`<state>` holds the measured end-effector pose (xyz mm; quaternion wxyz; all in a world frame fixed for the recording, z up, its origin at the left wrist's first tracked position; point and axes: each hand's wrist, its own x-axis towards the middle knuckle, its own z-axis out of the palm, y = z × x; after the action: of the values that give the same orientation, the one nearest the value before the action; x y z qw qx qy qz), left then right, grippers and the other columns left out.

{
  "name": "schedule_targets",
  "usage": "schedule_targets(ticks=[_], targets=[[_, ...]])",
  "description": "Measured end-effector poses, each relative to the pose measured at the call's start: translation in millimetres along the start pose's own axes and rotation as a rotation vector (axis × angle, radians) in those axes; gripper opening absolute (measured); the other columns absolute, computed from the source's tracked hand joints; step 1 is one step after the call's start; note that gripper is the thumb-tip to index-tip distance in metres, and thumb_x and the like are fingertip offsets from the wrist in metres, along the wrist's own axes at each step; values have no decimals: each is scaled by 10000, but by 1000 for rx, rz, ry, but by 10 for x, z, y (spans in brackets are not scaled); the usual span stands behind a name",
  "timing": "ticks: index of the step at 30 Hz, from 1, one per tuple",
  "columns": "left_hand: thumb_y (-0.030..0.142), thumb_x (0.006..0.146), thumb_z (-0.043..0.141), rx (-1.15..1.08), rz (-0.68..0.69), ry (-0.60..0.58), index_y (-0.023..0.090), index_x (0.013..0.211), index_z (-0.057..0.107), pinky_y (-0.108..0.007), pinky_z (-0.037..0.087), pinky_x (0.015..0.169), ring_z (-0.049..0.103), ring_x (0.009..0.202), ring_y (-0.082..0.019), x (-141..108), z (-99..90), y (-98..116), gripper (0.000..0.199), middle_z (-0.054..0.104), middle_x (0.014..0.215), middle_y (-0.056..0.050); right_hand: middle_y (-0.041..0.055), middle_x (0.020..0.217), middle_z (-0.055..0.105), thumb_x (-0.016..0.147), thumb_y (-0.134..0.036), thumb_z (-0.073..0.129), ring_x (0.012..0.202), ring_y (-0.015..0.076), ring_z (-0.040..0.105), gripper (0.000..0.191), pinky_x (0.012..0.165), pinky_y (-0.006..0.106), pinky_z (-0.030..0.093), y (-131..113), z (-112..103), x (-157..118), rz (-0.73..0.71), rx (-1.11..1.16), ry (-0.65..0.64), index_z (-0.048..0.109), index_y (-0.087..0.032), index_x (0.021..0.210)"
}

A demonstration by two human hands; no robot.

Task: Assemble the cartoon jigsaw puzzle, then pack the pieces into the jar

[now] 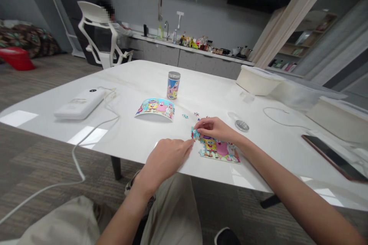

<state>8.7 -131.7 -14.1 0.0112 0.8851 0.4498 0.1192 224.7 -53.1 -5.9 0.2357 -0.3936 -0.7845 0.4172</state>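
Note:
A partly joined cartoon jigsaw puzzle (220,148) lies flat near the table's front edge. My right hand (214,128) is closed in a pinch on a light-blue and red puzzle piece (196,134) at the puzzle's left end. From the left, my left hand (169,157) reaches to the same piece, fingers curled together and fingertips at its lower edge. Loose puzzle pieces (185,116) lie just beyond my hands. A curved picture card (155,108) with matching cartoon figures rests to the left. Behind it stands a cartoon-printed can (173,85) with a metal lid.
A white power bank (82,104) with a cable (75,153) lies at left. On the right are a round clear lid (242,125), a phone (335,157) and white bins (258,79). A person (122,32) sits by a white chair (99,26) near the kitchen counter.

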Motion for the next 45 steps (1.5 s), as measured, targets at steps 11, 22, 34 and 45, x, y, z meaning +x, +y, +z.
schedule_targets(ticks=[11, 22, 34, 45], targets=[[340, 1003, 337, -44, -34, -36, 202, 1131, 627, -248, 488, 721, 684, 770, -160, -11, -39, 9, 345, 722, 850, -68, 25, 738, 703, 771, -241, 638, 630, 102, 549, 117, 569, 222, 407, -120, -52, -23, -51, -221, -12, 723, -163, 791], [350, 1005, 327, -41, -45, -34, 207, 1152, 628, -253, 490, 724, 685, 768, -164, -8, -41, 17, 364, 725, 841, -70, 27, 757, 672, 796, -223, 631, 658, 106, 537, 130, 577, 227, 398, -80, -60, -20, -119, -275, -39, 750, -187, 837], [338, 1006, 329, -12, -26, -23, 258, 1178, 614, -264, 477, 666, 692, 737, -180, -4, -23, 8, 342, 728, 853, -51, 44, 688, 641, 909, -321, 540, 642, 128, 545, 290, 655, 275, 423, -132, -79, -88, -388, -456, 7, 719, -187, 724], [321, 1004, 333, -13, -30, -37, 245, 1111, 633, -260, 475, 663, 688, 727, -177, 4, -66, 31, 327, 726, 852, -52, 32, 646, 612, 918, -322, 507, 589, 117, 511, 337, 611, 261, 402, -128, -90, -109, -420, -521, -42, 705, -195, 677]])
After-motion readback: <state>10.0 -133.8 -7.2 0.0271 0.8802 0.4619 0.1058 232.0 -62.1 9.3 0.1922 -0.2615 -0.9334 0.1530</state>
